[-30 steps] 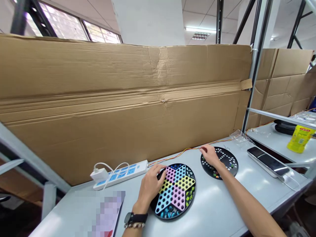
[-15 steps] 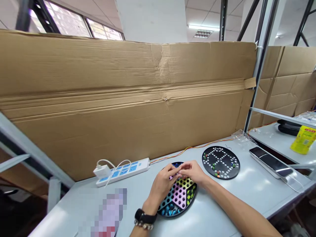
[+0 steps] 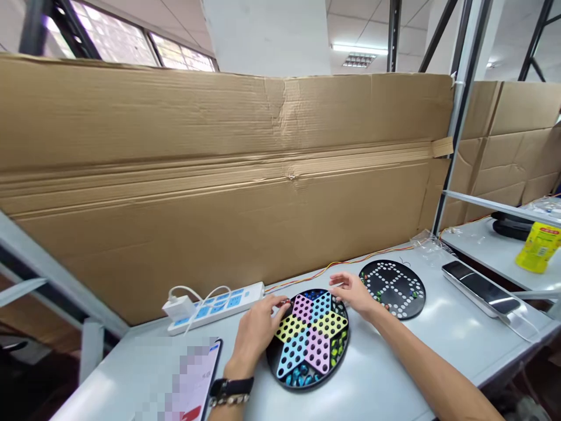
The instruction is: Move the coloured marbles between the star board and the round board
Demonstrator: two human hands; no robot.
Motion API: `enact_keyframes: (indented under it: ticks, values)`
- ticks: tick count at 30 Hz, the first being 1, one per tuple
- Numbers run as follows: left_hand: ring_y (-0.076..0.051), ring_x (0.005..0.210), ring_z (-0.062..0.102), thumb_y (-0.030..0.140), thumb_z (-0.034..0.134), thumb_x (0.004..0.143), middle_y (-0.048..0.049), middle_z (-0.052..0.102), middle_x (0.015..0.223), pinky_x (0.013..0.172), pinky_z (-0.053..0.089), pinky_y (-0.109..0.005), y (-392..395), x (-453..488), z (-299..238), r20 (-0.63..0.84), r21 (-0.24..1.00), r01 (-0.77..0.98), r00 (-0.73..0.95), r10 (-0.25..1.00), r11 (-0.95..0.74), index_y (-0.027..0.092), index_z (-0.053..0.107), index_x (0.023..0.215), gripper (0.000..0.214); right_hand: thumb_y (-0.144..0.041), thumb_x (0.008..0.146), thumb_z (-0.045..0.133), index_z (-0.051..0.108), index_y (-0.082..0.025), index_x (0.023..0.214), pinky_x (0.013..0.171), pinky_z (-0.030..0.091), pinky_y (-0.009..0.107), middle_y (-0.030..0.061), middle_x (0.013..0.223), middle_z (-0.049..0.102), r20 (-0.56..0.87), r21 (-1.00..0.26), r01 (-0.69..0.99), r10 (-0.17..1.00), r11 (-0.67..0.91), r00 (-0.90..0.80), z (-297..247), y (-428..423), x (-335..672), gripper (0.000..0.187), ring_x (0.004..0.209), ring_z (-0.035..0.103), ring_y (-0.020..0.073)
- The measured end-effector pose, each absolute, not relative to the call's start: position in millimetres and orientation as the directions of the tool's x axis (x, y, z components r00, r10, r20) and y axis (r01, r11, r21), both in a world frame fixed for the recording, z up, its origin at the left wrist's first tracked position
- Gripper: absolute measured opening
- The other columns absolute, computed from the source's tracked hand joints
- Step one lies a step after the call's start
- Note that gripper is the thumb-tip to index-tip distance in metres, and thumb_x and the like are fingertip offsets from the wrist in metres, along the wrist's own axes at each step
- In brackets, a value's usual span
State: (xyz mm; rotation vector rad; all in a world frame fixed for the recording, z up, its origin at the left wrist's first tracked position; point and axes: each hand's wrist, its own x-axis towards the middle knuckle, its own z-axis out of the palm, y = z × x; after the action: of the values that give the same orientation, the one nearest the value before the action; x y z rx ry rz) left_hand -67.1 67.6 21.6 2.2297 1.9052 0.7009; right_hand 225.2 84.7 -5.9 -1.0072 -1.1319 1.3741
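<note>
A round Chinese checkers board lies on the table, its star made of pink, blue and yellow sections. Blue marbles fill its front compartment and green-yellow marbles the right one. My left hand is at the board's upper left rim, thumb and fingers apart beside small dark red marbles. Over the upper right rim hovers my right hand, fingers loosely bent and apart, with nothing visible in them. Its fingers partly cover dark marbles in the compartment there.
Behind my right hand lies a second round black board with white dots and a few marbles. A power strip with a charger stands at the back left. A phone is at front left, a white device at right. Cardboard walls the back.
My hands have parted from above the middle of the board. The left moved left to the rim, the right slightly up and right. The star is now uncovered.
</note>
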Motion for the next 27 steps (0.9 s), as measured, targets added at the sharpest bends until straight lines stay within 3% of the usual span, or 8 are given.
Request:
enact_keyframes:
  ticks: [3,7,10,13,16,21,27]
  values:
    - [-0.031,0.112,0.087,0.039,0.065,0.103,-0.0061,0.095,0.127,0.104,0.067,-0.040,69,-78,18,0.161,0.345,0.928,0.088,0.983,-0.139,0.029,0.091,0.118,0.032,-0.059,0.059,0.105,0.081,-0.022,0.105,0.079,0.059,0.037,0.0088,0.106,0.084,0.053,-0.991,-0.119,0.998,0.056,0.027,-8,97,245,0.064,0.092,0.075,0.0263]
    - [-0.031,0.114,0.089,0.041,0.064,0.104,-0.0055,0.095,0.132,0.102,0.067,-0.039,72,-80,15,0.144,0.354,0.928,0.066,0.987,-0.114,0.030,0.091,0.122,0.034,-0.048,0.079,0.087,0.079,-0.020,0.103,0.092,0.062,0.043,0.0127,0.111,0.085,0.149,-0.979,0.171,0.962,0.111,0.229,-11,113,281,0.037,0.096,0.077,0.0286]
    - [-0.030,0.116,0.089,0.040,0.055,0.108,-0.0058,0.094,0.134,0.098,0.068,-0.037,75,-84,15,0.216,0.375,0.922,0.012,0.976,-0.094,0.030,0.091,0.122,0.040,-0.030,0.092,0.074,0.081,-0.021,0.108,0.107,0.060,0.042,0.0144,0.123,0.085,0.212,-0.869,0.494,0.920,0.023,0.330,-14,116,311,0.020,0.114,0.080,0.0303]
    - [-0.029,0.107,0.088,0.040,0.050,0.109,-0.0047,0.095,0.132,0.091,0.068,-0.036,77,-86,17,0.295,0.397,0.912,-0.018,0.955,-0.105,0.030,0.090,0.121,0.043,-0.021,0.097,0.069,0.084,-0.021,0.117,0.109,0.058,0.040,0.0150,0.134,0.085,0.148,-0.722,0.681,0.935,-0.119,0.321,-19,114,332,0.025,0.129,0.078,0.0311]
    - [-0.026,0.098,0.086,0.040,0.049,0.109,-0.0036,0.095,0.125,0.087,0.066,-0.034,75,-82,20,0.354,0.409,0.907,-0.053,0.934,-0.104,0.031,0.089,0.119,0.043,-0.020,0.098,0.073,0.085,-0.022,0.124,0.105,0.058,0.036,0.0137,0.133,0.086,0.076,-0.629,0.769,0.975,-0.114,0.207,-22,112,335,0.029,0.128,0.079,0.0302]
    - [-0.024,0.089,0.083,0.045,0.050,0.108,-0.0037,0.093,0.122,0.081,0.065,-0.032,69,-72,25,0.357,0.416,0.902,-0.044,0.933,-0.117,0.031,0.089,0.117,0.042,-0.017,0.100,0.073,0.087,-0.023,0.128,0.104,0.055,0.036,0.0144,0.135,0.085,0.086,-0.518,0.854,0.990,-0.052,0.112,-20,109,315,0.032,0.127,0.078,0.0307]
    - [-0.025,0.088,0.082,0.043,0.053,0.106,-0.0046,0.093,0.124,0.080,0.066,-0.034,66,-62,28,0.348,0.413,0.896,0.013,0.937,-0.165,0.030,0.088,0.113,0.038,-0.017,0.102,0.066,0.089,-0.021,0.110,0.106,0.056,0.042,0.0176,0.124,0.088,0.164,-0.621,0.783,0.970,-0.039,0.179,-8,106,303,0.025,0.116,0.078,0.0326]
